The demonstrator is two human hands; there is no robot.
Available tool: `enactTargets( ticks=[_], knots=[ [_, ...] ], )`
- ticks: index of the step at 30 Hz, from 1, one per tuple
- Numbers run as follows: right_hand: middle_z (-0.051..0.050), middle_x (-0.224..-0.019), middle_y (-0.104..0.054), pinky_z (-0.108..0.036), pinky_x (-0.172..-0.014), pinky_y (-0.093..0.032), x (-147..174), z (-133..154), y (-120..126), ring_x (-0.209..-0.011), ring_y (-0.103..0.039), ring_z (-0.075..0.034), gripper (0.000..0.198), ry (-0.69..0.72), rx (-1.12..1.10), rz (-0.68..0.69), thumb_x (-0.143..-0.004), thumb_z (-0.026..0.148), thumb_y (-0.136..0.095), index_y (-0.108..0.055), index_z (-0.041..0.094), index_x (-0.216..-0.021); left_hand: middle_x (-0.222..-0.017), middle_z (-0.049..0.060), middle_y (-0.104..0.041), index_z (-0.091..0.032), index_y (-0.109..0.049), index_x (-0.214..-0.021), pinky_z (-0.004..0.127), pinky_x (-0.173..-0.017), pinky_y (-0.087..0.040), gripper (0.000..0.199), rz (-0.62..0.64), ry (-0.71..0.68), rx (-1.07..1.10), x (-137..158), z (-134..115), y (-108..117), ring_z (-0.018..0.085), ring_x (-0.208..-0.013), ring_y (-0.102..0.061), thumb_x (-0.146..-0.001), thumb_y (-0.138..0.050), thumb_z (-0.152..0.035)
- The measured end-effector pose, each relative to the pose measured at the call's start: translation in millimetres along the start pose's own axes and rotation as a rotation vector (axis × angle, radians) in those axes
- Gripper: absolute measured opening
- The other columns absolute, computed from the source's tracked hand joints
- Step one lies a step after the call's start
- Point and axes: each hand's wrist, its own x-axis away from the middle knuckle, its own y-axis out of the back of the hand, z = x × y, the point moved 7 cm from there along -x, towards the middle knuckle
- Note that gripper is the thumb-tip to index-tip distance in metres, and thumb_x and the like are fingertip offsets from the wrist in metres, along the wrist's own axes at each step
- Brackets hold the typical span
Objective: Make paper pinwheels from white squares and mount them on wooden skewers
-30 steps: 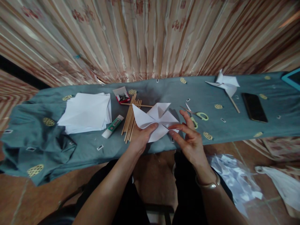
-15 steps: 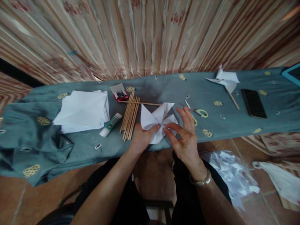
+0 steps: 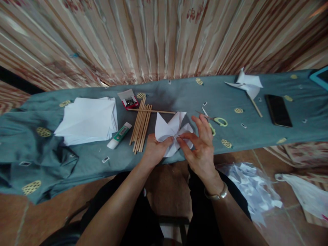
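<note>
A white paper pinwheel (image 3: 166, 130) with its corners folded inward is held over the table's front edge. My left hand (image 3: 155, 150) grips it from the left, thumb pressed near the centre. At the centre, the thumb and index finger of my right hand (image 3: 201, 150) pinch together from the right, the other fingers raised. Whether a small pin sits in that pinch is too small to tell. Just behind the paper, a single wooden stick (image 3: 159, 111) lies across a bundle of wooden sticks (image 3: 139, 131). Green-handled scissors (image 3: 219, 121) lie open behind my right hand.
A stack of white paper (image 3: 85, 119), a glue stick (image 3: 119, 136) and a red box of small metal pins (image 3: 130, 102) are on the left. To the right lie a pinwheel on a stick (image 3: 249, 85) and a phone (image 3: 278, 111). A bag of paper pieces (image 3: 252, 188) rests on the floor.
The fingers of both hands stay at the pinwheel's centre with hardly any movement. The camera view has shifted slightly.
</note>
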Motion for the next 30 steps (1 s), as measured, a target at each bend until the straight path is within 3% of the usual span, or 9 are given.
enactTargets(
  ticks=[7, 12, 24, 27, 30],
  knots=[
    [0.002, -0.146, -0.04, -0.055, -0.112, -0.025, 0.5, 0.8, 0.0, -0.139, -0.028, -0.03, 0.008, 0.0, -0.005, -0.002, -0.085, 0.025, -0.057, -0.065, 0.025, -0.082, -0.067, 0.002, -0.07, -0.016, -0.07, -0.068, 0.027, -0.058, -0.05, 0.016, 0.05, 0.006, 0.034, 2.4, -1.4, -4.6, 0.017, -0.062, -0.062, -0.059, -0.074, -0.028],
    [0.0, -0.145, -0.042, -0.055, -0.11, -0.029, 2.2, 2.6, 0.1, -0.138, -0.03, -0.03, 0.009, 0.034, 0.036, -0.026, -0.085, 0.025, -0.056, -0.064, 0.023, -0.082, -0.073, 0.004, -0.072, -0.015, -0.071, -0.073, 0.027, -0.06, -0.051, 0.022, 0.014, 0.028, 0.07, 2.7, 1.9, -2.9, 0.018, -0.067, -0.065, -0.058, -0.076, -0.03],
    [-0.005, -0.142, -0.045, -0.054, -0.109, -0.032, 3.5, 7.1, 3.2, -0.138, -0.032, -0.03, 0.005, 0.079, 0.061, -0.088, -0.084, 0.023, -0.059, -0.064, 0.021, -0.083, -0.073, 0.003, -0.073, -0.015, -0.072, -0.072, 0.027, -0.061, -0.051, 0.018, -0.012, 0.048, 0.096, 2.3, 3.3, -2.4, 0.017, -0.063, -0.064, -0.059, -0.077, -0.027],
    [-0.006, -0.138, -0.05, -0.052, -0.108, -0.033, -1.0, -2.1, 13.4, -0.136, -0.035, -0.029, 0.007, 0.049, 0.037, -0.115, -0.084, 0.025, -0.059, -0.065, 0.022, -0.084, -0.072, 0.004, -0.073, -0.015, -0.071, -0.071, 0.027, -0.061, -0.052, 0.019, -0.072, 0.059, 0.104, -1.4, 4.6, 4.8, 0.017, -0.062, -0.065, -0.058, -0.078, -0.027],
    [-0.008, -0.129, -0.057, -0.052, -0.106, -0.036, -5.7, -30.0, 30.9, -0.129, -0.045, -0.028, 0.011, -0.07, 0.029, -0.166, -0.085, 0.028, -0.058, -0.066, 0.021, -0.084, -0.077, 0.004, -0.073, -0.014, -0.071, -0.077, 0.029, -0.068, -0.053, 0.027, -0.165, 0.001, 0.159, -7.9, 1.3, 18.3, 0.018, -0.07, -0.067, -0.054, -0.08, -0.026]
  ],
)
